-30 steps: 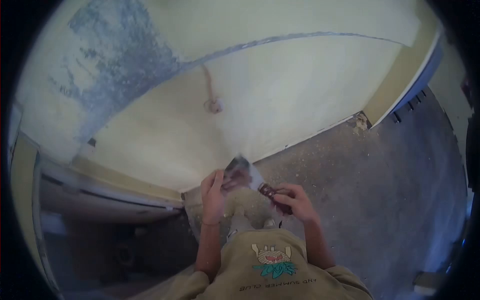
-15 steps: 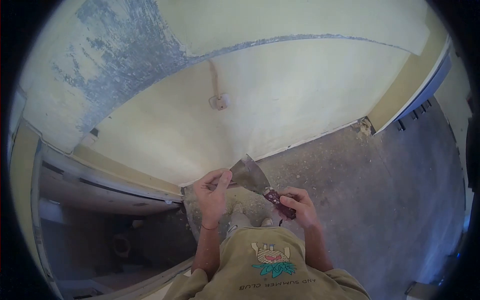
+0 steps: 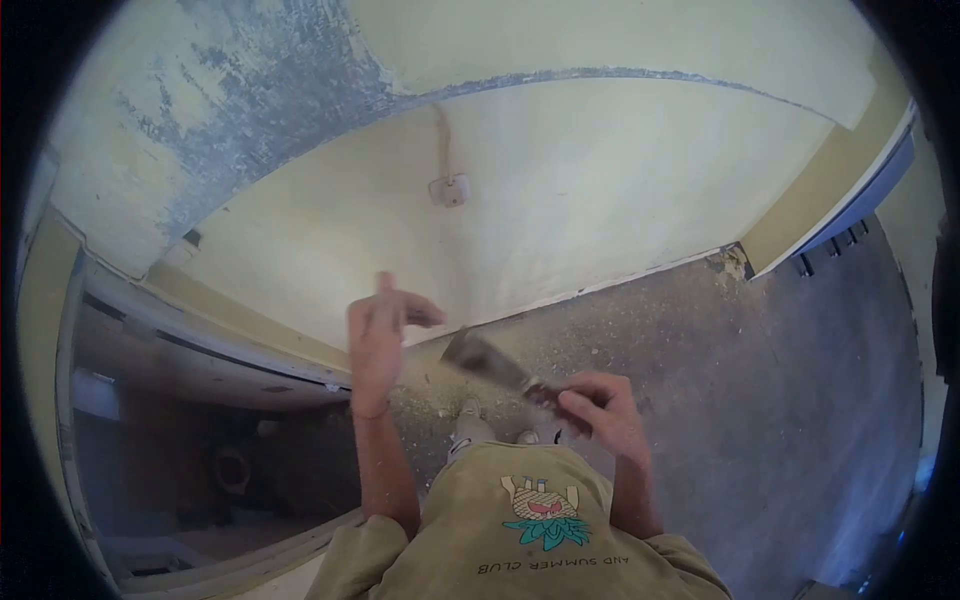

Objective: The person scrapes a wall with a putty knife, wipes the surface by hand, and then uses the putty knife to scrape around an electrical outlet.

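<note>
My right hand (image 3: 605, 408) is wrapped around the dark red handle of a putty knife (image 3: 490, 362), thumb on top. Its wide metal blade points up and left, tilted and slightly blurred, in front of the wall's foot. To the left of the blade, my left hand (image 3: 380, 335) is raised and apart from the knife, with nothing in it. Its fingers are stretched out and spread, a little smeared by motion.
A pale wall (image 3: 600, 170) with a socket box (image 3: 450, 190) stands ahead. Above it, grey shows through a scraped patch (image 3: 270, 90). Flakes litter the concrete floor (image 3: 720, 400). A doorway (image 3: 200, 430) opens at left, and a blue panel (image 3: 860, 195) stands at right.
My left hand has let go of the blade and moved up and left, its fingers spreading. The putty knife, still in my right hand, has turned so its blade looks narrower and lower.
</note>
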{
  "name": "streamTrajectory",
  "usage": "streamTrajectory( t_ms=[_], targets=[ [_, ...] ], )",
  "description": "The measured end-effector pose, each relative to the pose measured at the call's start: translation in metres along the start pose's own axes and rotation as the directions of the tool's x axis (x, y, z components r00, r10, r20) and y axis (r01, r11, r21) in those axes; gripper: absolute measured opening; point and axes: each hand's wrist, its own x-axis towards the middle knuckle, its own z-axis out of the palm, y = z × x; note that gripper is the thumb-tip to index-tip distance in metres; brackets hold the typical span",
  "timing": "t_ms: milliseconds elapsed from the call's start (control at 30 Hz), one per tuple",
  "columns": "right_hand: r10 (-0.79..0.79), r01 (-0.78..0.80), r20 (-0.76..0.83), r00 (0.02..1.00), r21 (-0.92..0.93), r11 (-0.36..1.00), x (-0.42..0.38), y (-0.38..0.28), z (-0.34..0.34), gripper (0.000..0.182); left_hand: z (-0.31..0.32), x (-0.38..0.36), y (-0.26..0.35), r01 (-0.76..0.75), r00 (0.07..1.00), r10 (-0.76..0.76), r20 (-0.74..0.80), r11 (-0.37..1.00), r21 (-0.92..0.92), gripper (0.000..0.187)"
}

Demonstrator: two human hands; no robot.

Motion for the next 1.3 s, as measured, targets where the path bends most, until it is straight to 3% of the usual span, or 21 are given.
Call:
streamTrajectory(
  t_ms=[33, 67, 100, 133, 167, 200, 233, 267, 300, 367, 600, 667, 700, 800, 867, 933, 1000, 1100, 1167, 1300],
  targets=[
    [-0.078, 0.085, -0.137, 0.987, 0.045, 0.995, -0.001, 0.0, -0.003, 0.02, -0.005, -0.005, 0.003, 0.091, 0.991, -0.092, -0.093, 0.996, -0.012, 0.047],
    [-0.081, 0.09, -0.151, 0.985, 0.053, 0.995, -0.001, 0.002, -0.001, 0.02, -0.007, -0.011, 0.004, 0.181, 0.967, -0.183, -0.179, 0.983, -0.029, 0.054],
    [-0.254, 0.237, -0.259, 0.932, -0.094, 0.967, -0.001, 0.005, 0.003, 0.025, 0.001, -0.017, 0.002, 0.178, 0.97, -0.179, -0.164, 0.984, -0.022, 0.054],
    [-0.427, 0.355, -0.335, 0.84, -0.256, 0.899, 0.001, 0.006, 0.007, 0.031, 0.017, -0.024, -0.001, 0.163, 0.981, -0.181, -0.065, 0.962, -0.219, 0.044],
    [-0.43, 0.358, -0.346, 0.834, -0.254, 0.898, 0.001, 0.002, 0.01, 0.031, 0.03, -0.03, -0.004, 0.164, 0.986, -0.166, 0.031, 0.897, -0.41, 0.036],
    [-0.508, 0.39, -0.322, 0.799, -0.367, 0.845, -0.001, -0.006, 0.012, 0.036, 0.042, -0.034, -0.008, 0.162, 0.986, -0.162, 0.035, 0.898, -0.409, 0.036],
    [-0.579, 0.412, -0.285, 0.764, -0.475, 0.777, -0.001, -0.011, 0.014, 0.042, 0.051, -0.039, -0.013, 0.131, 0.991, -0.134, 0.007, 0.955, -0.265, 0.033],
    [-0.578, 0.411, -0.283, 0.765, -0.477, 0.777, 0.0, -0.013, 0.018, 0.042, 0.056, -0.041, -0.015, 0.1, 0.995, -0.103, -0.017, 0.988, -0.114, 0.03],
    [-0.573, 0.398, -0.307, 0.76, -0.477, 0.783, 0.0, -0.014, 0.021, 0.041, 0.057, -0.04, -0.014, 0.103, 0.994, -0.106, -0.019, 0.988, -0.116, 0.03],
    [-0.566, 0.385, -0.33, 0.755, -0.476, 0.791, 0.001, -0.012, 0.022, 0.041, 0.057, -0.039, -0.008, 0.227, 0.967, -0.253, -0.009, 0.88, -0.417, 0.025],
    [-0.531, 0.353, -0.238, 0.814, -0.523, 0.776, 0.001, -0.003, 0.029, 0.035, 0.057, -0.035, -0.003, 0.17, 0.962, -0.235, -0.14, 0.914, -0.367, 0.022],
    [-0.533, 0.358, -0.231, 0.814, -0.523, 0.774, 0.006, -0.005, 0.033, 0.032, 0.047, -0.029, -0.011, 0.274, 0.943, -0.245, -0.226, 0.956, 0.103, 0.016],
    [-0.485, 0.354, -0.177, 0.856, -0.482, 0.801, 0.009, -0.005, 0.036, 0.033, 0.044, -0.024, -0.012, 0.26, 0.945, -0.23, -0.232, 0.959, 0.109, 0.016],
    [-0.368, 0.306, -0.131, 0.92, -0.344, 0.888, 0.025, -0.002, 0.049, 0.036, 0.05, -0.011, -0.016, 0.264, 0.933, -0.25, -0.258, 0.964, 0.021, 0.015],
    [-0.287, 0.25, -0.136, 0.948, -0.239, 0.938, 0.039, -0.003, 0.059, 0.038, 0.059, -0.007, -0.023, 0.065, 0.928, -0.178, -0.327, 0.942, -0.329, 0.016],
    [-0.209, 0.203, -0.138, 0.968, -0.062, 0.977, 0.059, -0.011, 0.067, 0.037, 0.054, -0.008, -0.031, 0.103, 0.94, -0.206, -0.272, 0.932, -0.348, 0.018],
    [-0.214, 0.207, -0.12, 0.969, -0.069, 0.976, 0.077, -0.023, 0.075, 0.033, 0.043, -0.004, -0.039, 0.144, 0.948, -0.233, -0.215, 0.921, -0.361, 0.019],
    [-0.249, 0.241, -0.122, 0.961, -0.074, 0.968, 0.121, -0.034, 0.078, 0.027, 0.026, 0.013, -0.045, 0.13, 0.976, -0.162, -0.144, 0.969, -0.21, 0.02],
    [-0.275, 0.267, -0.145, 0.951, -0.069, 0.961, 0.15, -0.049, 0.081, 0.027, 0.015, 0.026, -0.042, 0.072, 0.99, -0.072, -0.118, 0.997, -0.001, 0.02],
    [-0.363, 0.394, -0.218, 0.906, 0.119, 0.911, 0.215, -0.072, 0.098, 0.026, 0.001, 0.062, -0.051, 0.029, 0.991, -0.029, -0.128, 1.0, -0.003, 0.015]
  ],
)
